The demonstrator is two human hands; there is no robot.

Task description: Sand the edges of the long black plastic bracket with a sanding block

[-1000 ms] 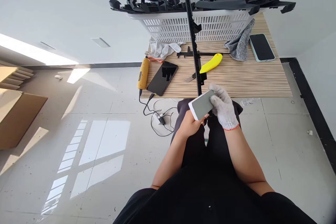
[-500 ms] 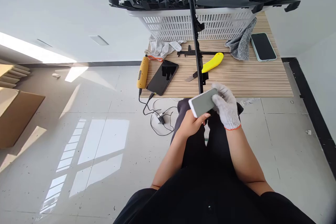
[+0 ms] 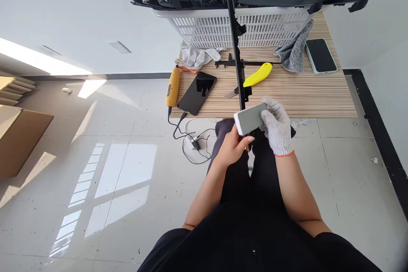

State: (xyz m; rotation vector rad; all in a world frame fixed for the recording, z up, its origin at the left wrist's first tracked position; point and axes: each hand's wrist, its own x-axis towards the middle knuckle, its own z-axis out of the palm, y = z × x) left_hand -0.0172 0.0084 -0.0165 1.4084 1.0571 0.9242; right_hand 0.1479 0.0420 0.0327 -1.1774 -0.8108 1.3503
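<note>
My right hand [image 3: 278,129], in a white knit glove, is closed on a grey block with a white edge [image 3: 250,118] and holds it over my lap at the table's near edge. My bare left hand [image 3: 233,148] sits just below the block, fingers curled around the lower end of a long black plastic strip [image 3: 235,38] that stands up from my lap toward the basket. What lies inside the left fingers is partly hidden by the block.
On the striped wooden table [image 3: 302,93] lie a yellow utility knife [image 3: 256,75], a black caliper [image 3: 229,63], a dark phone [image 3: 197,93] on a cable, a yellow tool [image 3: 172,86], spare gloves [image 3: 199,57], a grey cloth [image 3: 295,51], another phone [image 3: 321,55]. A white basket [image 3: 236,27] carries black parts.
The grey block and my gloved right hand have moved slightly up and right along the strip, toward the table edge. The left hand stays put.
</note>
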